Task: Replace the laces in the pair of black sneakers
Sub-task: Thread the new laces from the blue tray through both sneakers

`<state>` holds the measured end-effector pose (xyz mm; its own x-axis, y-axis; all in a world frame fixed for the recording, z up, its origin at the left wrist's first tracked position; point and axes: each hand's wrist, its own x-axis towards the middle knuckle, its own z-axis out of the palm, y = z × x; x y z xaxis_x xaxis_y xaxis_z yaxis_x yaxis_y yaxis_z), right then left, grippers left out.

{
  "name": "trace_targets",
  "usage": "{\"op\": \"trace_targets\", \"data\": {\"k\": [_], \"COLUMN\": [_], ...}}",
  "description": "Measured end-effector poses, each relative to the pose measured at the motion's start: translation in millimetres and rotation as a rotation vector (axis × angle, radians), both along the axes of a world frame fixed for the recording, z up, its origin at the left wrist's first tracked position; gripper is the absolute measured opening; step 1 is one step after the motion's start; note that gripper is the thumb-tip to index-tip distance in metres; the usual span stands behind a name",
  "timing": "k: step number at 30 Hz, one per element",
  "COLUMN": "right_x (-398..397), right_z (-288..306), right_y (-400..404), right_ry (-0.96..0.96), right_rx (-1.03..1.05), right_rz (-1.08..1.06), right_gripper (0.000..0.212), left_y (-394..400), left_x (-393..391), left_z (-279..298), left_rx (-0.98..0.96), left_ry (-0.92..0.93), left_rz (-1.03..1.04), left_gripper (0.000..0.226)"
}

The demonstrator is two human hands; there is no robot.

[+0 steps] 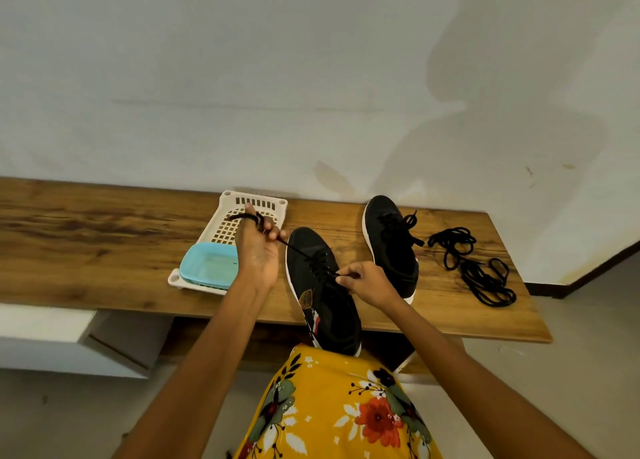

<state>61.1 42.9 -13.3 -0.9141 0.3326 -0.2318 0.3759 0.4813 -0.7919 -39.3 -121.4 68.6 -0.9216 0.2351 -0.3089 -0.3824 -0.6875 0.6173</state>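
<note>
A black sneaker (311, 250) lies on the wooden shelf (104, 250), its heel hanging over the front edge above my lap. A black lace (294, 249) runs taut from its eyelets up to my left hand (258, 250), which grips it with the end wound round the fingers. At the upper eyelets my right hand (369, 282) pinches another part of the lace. The second black sneaker (388, 230), laced, stands behind and to the right.
A pile of loose black laces (474, 268) lies on the shelf's right part. A white perforated tray (225, 223) holding a light blue lid (211, 266) sits left of my left hand. A white wall rises behind the shelf.
</note>
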Motion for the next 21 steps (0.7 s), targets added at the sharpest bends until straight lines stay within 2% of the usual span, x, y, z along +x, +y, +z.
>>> {"op": "trace_targets", "data": {"k": [4, 7, 8, 10, 12, 14, 15, 16, 17, 18, 19, 21], "right_x": [-1.3, -0.5, 0.0, 0.0, 0.0, -0.2, -0.1, 0.0, 0.2, 0.2, 0.0, -0.3], "right_z": [-3.3, -6.0, -6.5, -6.3, -5.0, -3.6, -3.6, -4.0, -4.2, -4.7, -5.1, -5.5], "right_y": [2.2, 1.6, 1.4, 0.4, -0.3, -1.2, -1.3, -1.4, -1.4, -1.4, -1.3, -1.6], "right_ry": [-0.01, -0.002, 0.0, 0.003, 0.002, -0.001, 0.0, 0.001, 0.003, 0.002, 0.002, -0.001], "right_rx": [-0.027, -0.054, -0.062, -0.068, -0.079, -0.083, -0.077, -0.07, -0.064, -0.061, -0.058, -0.051], "right_rz": [0.001, -0.011, -0.011, -0.011, -0.013, -0.011, -0.011, -0.012, -0.015, -0.016, -0.016, -0.017], "right_gripper": [0.019, 0.019, 0.019, 0.019, 0.02, 0.02, 0.02, 0.019, 0.019, 0.019, 0.018, 0.019], "left_y": [-7.5, -22.8, -27.5, -34.4, -35.2, -32.6, -31.0, -29.5, -28.2, -27.4, -27.1, -25.8], "left_x": [1.3, 2.8, 3.3, 4.4, 4.5, 2.6, 2.7, 3.6, 1.9, 1.2, 0.0, 2.3], "left_z": [-9.6, -4.9, -3.7, -5.7, -14.6, -28.2, -34.0, -39.4, -44.8, -46.5, -48.0, -43.5], "left_rx": [-0.043, -0.027, -0.095, -0.45, -0.945, -1.357, -1.58, -1.764, -1.862, -1.859, -1.76, -1.364], "left_ry": [0.118, 0.246, 0.303, 0.436, 0.582, 0.841, 0.992, 1.116, 1.182, 1.178, 1.129, 0.904], "left_rz": [-0.057, -0.261, -0.34, -0.455, -0.532, -0.657, -0.764, -0.867, -0.939, -0.977, -0.99, -0.863], "left_gripper": [0.025, 0.036, 0.042, 0.041, 0.032, 0.021, 0.023, 0.027, 0.028, 0.025, 0.022, 0.023]}}
